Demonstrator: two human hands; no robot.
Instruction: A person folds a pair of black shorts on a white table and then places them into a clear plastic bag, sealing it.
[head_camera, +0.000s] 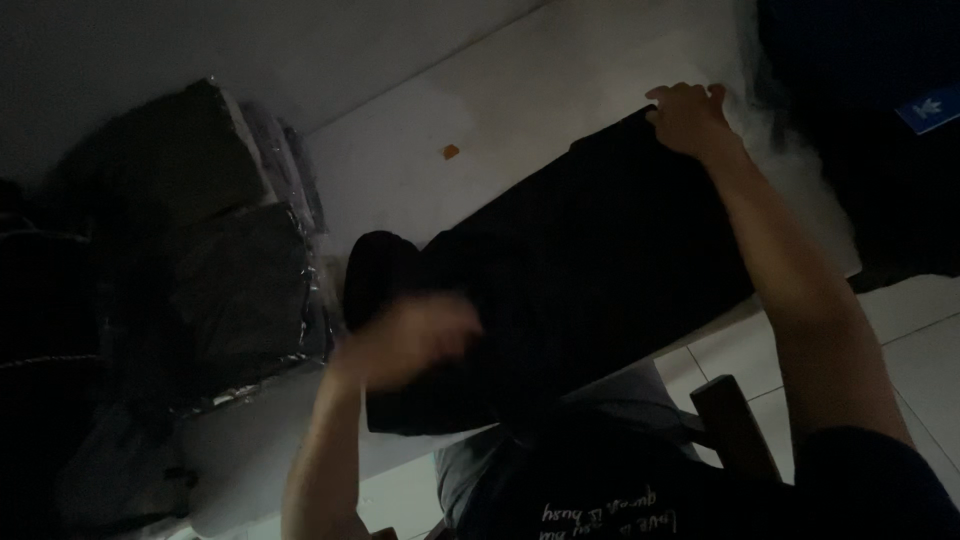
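Note:
A large black garment (590, 270) lies spread across a white table (520, 110) in very dim light. My right hand (690, 115) reaches to the garment's far corner, and its fingers curl over that edge. My left hand (410, 340) is blurred by motion at the garment's near left end, where the cloth bunches into a dark fold (385, 265). Its fingers look closed on the fabric. My dark shirt fills the bottom of the view.
Dark bundles wrapped in shiny plastic (220, 260) are stacked at the table's left end. A small orange scrap (451, 151) lies on the tabletop. A wooden chair part (735, 425) and pale floor tiles (900, 330) show at the lower right.

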